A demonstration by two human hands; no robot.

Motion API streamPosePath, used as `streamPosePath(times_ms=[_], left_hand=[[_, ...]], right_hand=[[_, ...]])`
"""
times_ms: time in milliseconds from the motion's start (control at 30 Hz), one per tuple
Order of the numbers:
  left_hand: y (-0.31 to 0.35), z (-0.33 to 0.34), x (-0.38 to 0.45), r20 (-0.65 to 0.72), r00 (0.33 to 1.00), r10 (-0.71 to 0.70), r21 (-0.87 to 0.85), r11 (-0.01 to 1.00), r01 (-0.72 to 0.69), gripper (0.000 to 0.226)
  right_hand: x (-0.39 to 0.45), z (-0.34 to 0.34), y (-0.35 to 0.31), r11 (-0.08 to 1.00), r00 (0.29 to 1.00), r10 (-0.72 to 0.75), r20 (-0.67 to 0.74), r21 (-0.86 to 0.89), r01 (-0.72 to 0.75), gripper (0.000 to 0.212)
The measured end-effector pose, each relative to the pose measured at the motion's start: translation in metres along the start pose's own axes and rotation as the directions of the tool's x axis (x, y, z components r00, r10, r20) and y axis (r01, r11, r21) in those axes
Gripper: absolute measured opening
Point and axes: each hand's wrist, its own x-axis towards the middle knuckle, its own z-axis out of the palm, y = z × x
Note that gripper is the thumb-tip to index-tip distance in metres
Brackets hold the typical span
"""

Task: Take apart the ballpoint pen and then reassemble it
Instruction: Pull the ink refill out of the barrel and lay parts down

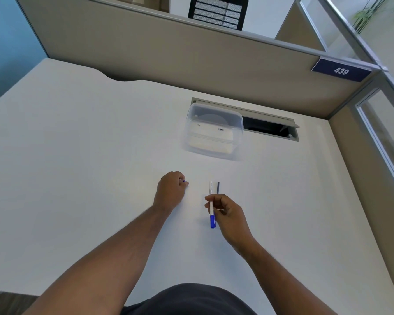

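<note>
so our right hand (228, 212) pinches the pen barrel (211, 205) with the refill (218, 188) alongside, ready for reassembly; our left hand (171, 189) curls around a small blue piece (183, 181).

One number can be read: "439", set in slanted white digits on a dark blue nameplate (342, 70) that is fixed to the top rail of the beige partition (191, 57) at the far right. A fine line of print can be made out along the white barrel of the pen (211, 201), held upright near the middle of the scene, but it is too small and blurred to be read.
</note>
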Motion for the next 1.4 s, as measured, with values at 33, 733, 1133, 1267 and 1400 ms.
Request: streamPosePath(times_ms=[33, 733, 1133, 1267, 1400], left_hand=[[-0.002, 0.000, -0.001, -0.006, 1.000, 0.006, 0.000, 1.000, -0.006, 0.010], [-0.058, -0.004, -0.041, 0.108, 0.954, 0.280, 0.482, 0.824, -0.296, 0.059], [-0.055, -0.006, -0.043, 0.116, 0.959, 0.258, 0.453, 0.846, -0.282, 0.059], [-0.056, -0.007, -0.042, 0.125, 0.960, 0.250, 0.441, 0.853, -0.279, 0.060], [-0.055, -0.007, -0.042, 0.131, 0.960, 0.247, 0.430, 0.858, -0.280, 0.061]], right_hand=[[0.002, 0.000, 0.000, 1.000, 1.000, -0.008, -0.014, -0.001, 0.008, 0.049], [0.047, 0.018, -0.031, 0.911, 0.967, -0.212, -0.141, -0.386, 0.143, 0.020], [0.035, 0.008, -0.030, 0.929, 0.951, -0.245, -0.190, -0.325, 0.175, 0.016], [0.027, 0.005, -0.034, 0.928, 0.921, -0.305, -0.242, -0.292, 0.231, 0.014], [0.017, 0.003, -0.030, 0.891, 0.878, -0.402, -0.261, -0.333, 0.309, 0.011]])
